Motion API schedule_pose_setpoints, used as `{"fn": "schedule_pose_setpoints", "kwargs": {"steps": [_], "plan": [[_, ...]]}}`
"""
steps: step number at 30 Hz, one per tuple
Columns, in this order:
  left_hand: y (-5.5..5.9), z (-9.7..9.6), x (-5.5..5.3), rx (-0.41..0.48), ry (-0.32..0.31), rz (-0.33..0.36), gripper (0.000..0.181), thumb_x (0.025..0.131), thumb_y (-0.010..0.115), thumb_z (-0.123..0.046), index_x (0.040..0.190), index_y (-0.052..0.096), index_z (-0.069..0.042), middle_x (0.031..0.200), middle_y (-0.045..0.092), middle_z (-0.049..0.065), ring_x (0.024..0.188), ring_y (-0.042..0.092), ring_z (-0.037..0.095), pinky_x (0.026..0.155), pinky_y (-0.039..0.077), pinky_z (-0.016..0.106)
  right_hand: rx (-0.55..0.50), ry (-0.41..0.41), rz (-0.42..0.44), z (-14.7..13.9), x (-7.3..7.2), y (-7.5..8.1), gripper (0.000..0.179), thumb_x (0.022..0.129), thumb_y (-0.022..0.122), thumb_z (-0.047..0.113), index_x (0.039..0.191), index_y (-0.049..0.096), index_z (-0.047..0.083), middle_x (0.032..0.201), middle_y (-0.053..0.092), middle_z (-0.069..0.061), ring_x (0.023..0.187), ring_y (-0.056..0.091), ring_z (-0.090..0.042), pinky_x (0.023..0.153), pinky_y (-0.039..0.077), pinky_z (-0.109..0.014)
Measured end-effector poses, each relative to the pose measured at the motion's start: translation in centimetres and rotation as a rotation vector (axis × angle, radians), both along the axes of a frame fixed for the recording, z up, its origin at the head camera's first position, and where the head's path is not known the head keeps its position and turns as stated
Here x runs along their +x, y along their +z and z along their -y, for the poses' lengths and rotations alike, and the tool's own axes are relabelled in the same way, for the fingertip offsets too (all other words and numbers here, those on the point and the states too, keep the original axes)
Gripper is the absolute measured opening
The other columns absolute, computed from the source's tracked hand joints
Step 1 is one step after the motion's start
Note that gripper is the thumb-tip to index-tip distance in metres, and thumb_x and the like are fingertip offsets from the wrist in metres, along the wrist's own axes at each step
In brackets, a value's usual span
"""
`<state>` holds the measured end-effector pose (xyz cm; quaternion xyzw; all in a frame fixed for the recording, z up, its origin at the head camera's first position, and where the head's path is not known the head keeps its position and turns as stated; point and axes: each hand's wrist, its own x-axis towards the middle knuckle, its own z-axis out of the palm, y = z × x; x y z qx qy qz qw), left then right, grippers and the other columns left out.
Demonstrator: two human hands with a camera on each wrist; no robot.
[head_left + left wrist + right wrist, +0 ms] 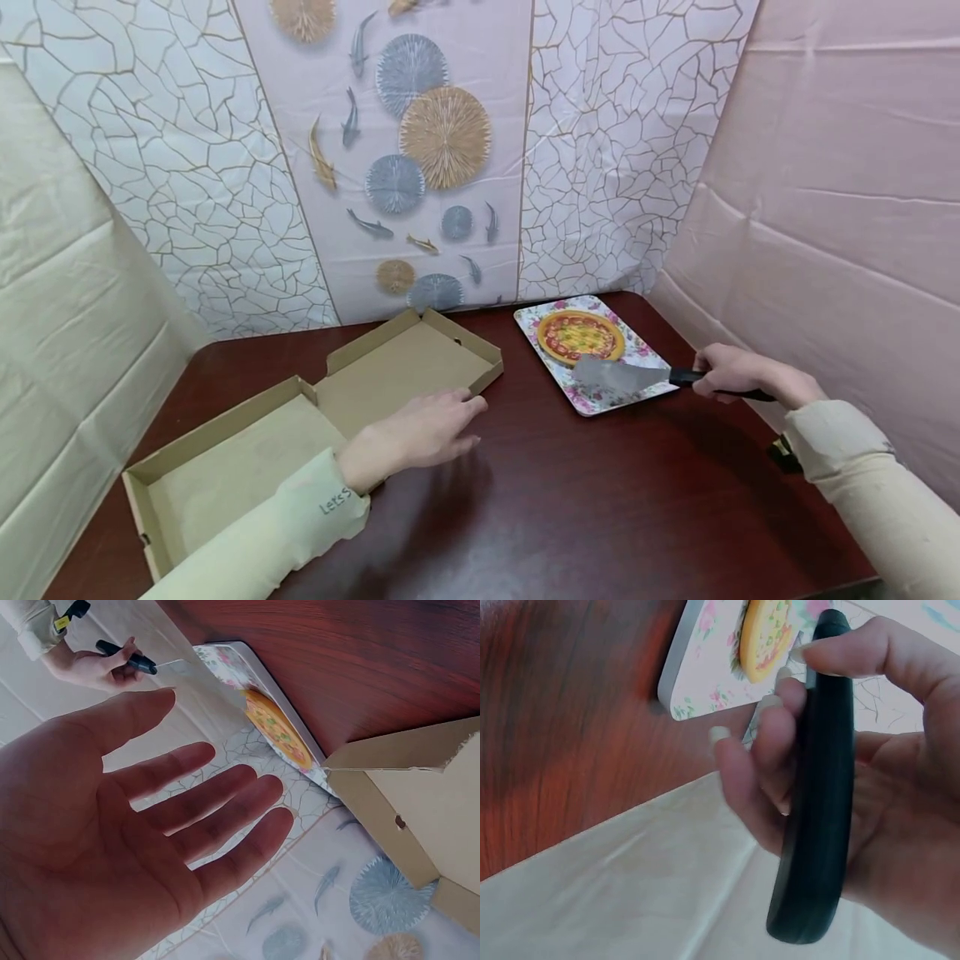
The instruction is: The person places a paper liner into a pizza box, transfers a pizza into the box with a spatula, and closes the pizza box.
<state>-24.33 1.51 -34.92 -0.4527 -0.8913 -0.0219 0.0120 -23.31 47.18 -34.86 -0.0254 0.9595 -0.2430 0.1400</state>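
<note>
My right hand (733,372) grips the black handle (821,780) of a spatula (618,377) with a broad flat metal blade. That blade hangs over the near part of a floral tray (551,379), its tip close to the front edge of a round pizza (581,336) lying there. Whether blade and pizza touch, I cannot tell. My left hand (423,429) is held above the table with its fingers apart and nothing in them. Just behind and left of it lies an opened cardboard pizza box (408,358), with no pizza in it. In the left wrist view the left palm (82,840) is bare.
The box's other half (240,475) reaches toward the table's left front. A dark red wooden table (570,508) carries everything. Patterned cloth (431,242) stands behind it, and pale cloth walls (832,200) rise at both sides, the right one near my right hand.
</note>
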Motion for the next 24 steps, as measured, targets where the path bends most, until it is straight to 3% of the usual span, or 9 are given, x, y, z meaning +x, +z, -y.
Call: {"fn": "schedule_pose_setpoints", "kwargs": {"steps": [7, 14, 19, 24], "plan": [[-0.4, -1.1, -0.1, 0.06, 0.02, -0.054, 0.025, 0.091, 0.063, -0.028, 0.113, 0.058, -0.015, 0.096, 0.061, 0.001, 0.085, 0.063, 0.02, 0.064, 0.052, 0.036, -0.06, -0.05, -0.074, 0.6, 0.1, -0.5, 0.022, 0.077, 0.064, 0.008, 0.093, 0.055, -0.004, 0.071, 0.056, -0.001, 0.059, 0.056, -0.011, 0.054, 0.051, -0.026], [-0.8, -2.4, -1.3, 0.262, 0.067, -0.115, 0.008, 0.087, 0.063, -0.019, 0.092, 0.059, -0.014, 0.082, 0.061, -0.001, 0.071, 0.062, 0.018, 0.054, 0.047, 0.033, -0.083, -0.053, -0.112, 1.4, -0.4, -0.9, 0.024, 0.077, 0.065, 0.008, 0.094, 0.054, -0.005, 0.072, 0.059, -0.003, 0.059, 0.058, -0.013, 0.055, 0.052, -0.029], [-1.0, -3.3, -2.6, 0.324, 0.102, -0.059, 0.005, 0.086, 0.06, -0.018, 0.086, 0.057, -0.014, 0.077, 0.063, -0.001, 0.068, 0.059, 0.017, 0.053, 0.044, 0.031, -0.07, -0.053, -0.142, 2.1, -0.6, -0.8, 0.026, 0.077, 0.066, 0.011, 0.094, 0.055, -0.005, 0.07, 0.058, -0.002, 0.057, 0.058, -0.013, 0.054, 0.052, -0.028], [-1.9, -4.2, -4.0, 0.342, 0.135, 0.022, 0.008, 0.087, 0.059, -0.019, 0.092, 0.061, -0.012, 0.075, 0.062, 0.0, 0.068, 0.056, 0.014, 0.057, 0.043, 0.027, -0.065, -0.051, -0.156, 2.8, -1.0, -0.8, 0.026, 0.078, 0.067, 0.012, 0.094, 0.055, -0.005, 0.07, 0.059, -0.002, 0.055, 0.06, -0.014, 0.053, 0.052, -0.028]]}}
